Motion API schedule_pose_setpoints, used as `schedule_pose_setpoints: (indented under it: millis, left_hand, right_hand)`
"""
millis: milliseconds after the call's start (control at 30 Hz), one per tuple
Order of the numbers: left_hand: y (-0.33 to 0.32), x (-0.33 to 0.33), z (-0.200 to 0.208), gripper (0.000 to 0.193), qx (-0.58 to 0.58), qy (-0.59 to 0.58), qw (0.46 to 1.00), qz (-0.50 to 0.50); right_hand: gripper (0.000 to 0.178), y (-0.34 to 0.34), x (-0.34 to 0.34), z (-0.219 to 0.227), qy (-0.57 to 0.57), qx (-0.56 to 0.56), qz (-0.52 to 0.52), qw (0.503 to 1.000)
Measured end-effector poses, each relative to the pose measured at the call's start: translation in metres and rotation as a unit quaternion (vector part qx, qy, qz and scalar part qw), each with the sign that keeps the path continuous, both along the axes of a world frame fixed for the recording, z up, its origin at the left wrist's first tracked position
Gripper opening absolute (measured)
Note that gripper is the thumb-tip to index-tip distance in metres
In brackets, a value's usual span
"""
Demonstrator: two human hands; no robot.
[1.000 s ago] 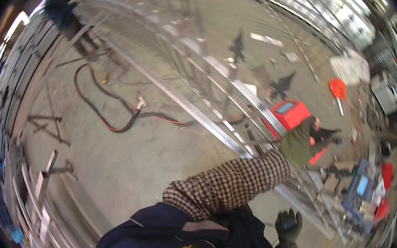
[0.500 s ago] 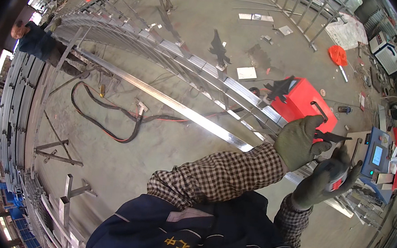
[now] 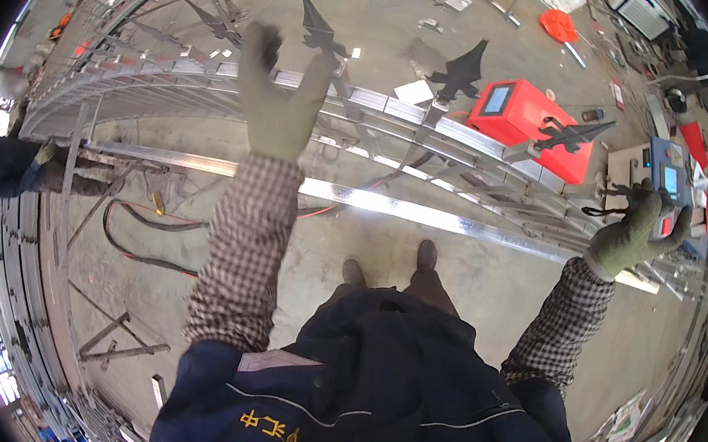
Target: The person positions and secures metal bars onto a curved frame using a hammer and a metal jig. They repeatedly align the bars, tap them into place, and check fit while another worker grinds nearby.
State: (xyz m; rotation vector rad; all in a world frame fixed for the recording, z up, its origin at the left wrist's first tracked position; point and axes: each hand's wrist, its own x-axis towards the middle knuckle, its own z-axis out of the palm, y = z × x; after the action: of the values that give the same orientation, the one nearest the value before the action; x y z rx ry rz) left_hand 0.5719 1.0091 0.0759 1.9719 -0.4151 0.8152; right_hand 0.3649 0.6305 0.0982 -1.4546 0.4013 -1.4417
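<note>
Both my hands wear green work gloves. My left hand [image 3: 279, 99] is raised over the metal railing [image 3: 368, 99], thumb and fingers apart and nothing in them. Just beyond its thumb stands a black spear-shaped finial [image 3: 319, 29]; another finial [image 3: 463, 72] rises further right. A third finial [image 3: 573, 137] lies tilted at the rail beside the red machine. At the railing's right end, my right hand [image 3: 632, 235] is partly closed around something with a small red part, too hidden to name. Beside those fingers is another black pronged piece [image 3: 614, 198].
A red box-shaped machine [image 3: 527, 123] with a screen stands behind the railing. At the right is a blue control unit [image 3: 672, 174]. A long shiny metal bar [image 3: 407, 211] crosses before my feet. A black hose [image 3: 121, 238] curls at left, near another person [image 3: 15, 165].
My left hand has let go of the black finial near the red machine and swung far left along the railing. My right hand has moved outward to the right. The view has shifted.
</note>
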Motion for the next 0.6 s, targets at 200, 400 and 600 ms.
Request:
schedule_pose_setpoints:
  millis: [200, 400, 600]
  left_hand:
    - [-0.035, 0.044, -0.022, 0.048, -0.251, 0.208, 0.916, -0.235]
    - [-0.059, 0.076, -0.039, 0.095, -0.26, 0.105, 0.939, -0.199]
    - [-0.064, 0.071, -0.041, 0.047, -0.329, 0.161, 0.923, -0.116]
  right_hand:
    - [0.073, -0.012, -0.002, 0.001, 0.015, -0.001, 0.015, 1.0]
    - [0.077, -0.013, 0.023, 0.021, 0.019, 0.042, -0.033, 0.998]
    - [0.078, 0.009, -0.002, 0.035, 0.022, 0.019, 0.077, 0.997]
